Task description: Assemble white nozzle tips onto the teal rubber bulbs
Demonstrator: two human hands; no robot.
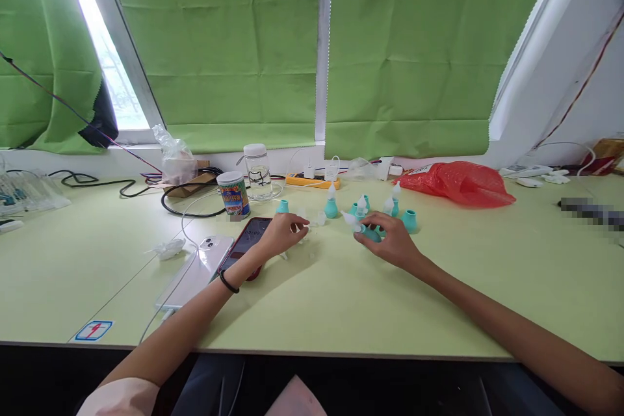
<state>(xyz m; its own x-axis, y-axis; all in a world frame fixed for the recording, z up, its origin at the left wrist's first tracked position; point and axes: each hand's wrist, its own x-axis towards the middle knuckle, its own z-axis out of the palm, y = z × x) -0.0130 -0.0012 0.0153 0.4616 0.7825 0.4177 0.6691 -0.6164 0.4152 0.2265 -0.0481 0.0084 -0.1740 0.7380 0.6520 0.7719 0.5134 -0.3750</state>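
My right hand (390,242) is closed around a teal bulb (371,234) with a translucent white tip that points left. Behind and beside it stand several more teal bulbs, one of them topped with a pointed clear tip (331,192) and another, at the right, with a bare open neck (409,221). My left hand (283,234) is over the table just right of the dark phone (246,240), its thumb and fingers curled together; what they hold, if anything, is too small to name. Small clear pieces (320,218) lie by its fingertips. A teal bulb (283,207) stands behind this hand.
A white phone (197,273) with a cable lies left of the dark phone. Farther back are a colourful can (233,195), a clear jar (258,172), an orange power strip (312,182) and black cables. A red plastic bag (455,183) rests at the back right.
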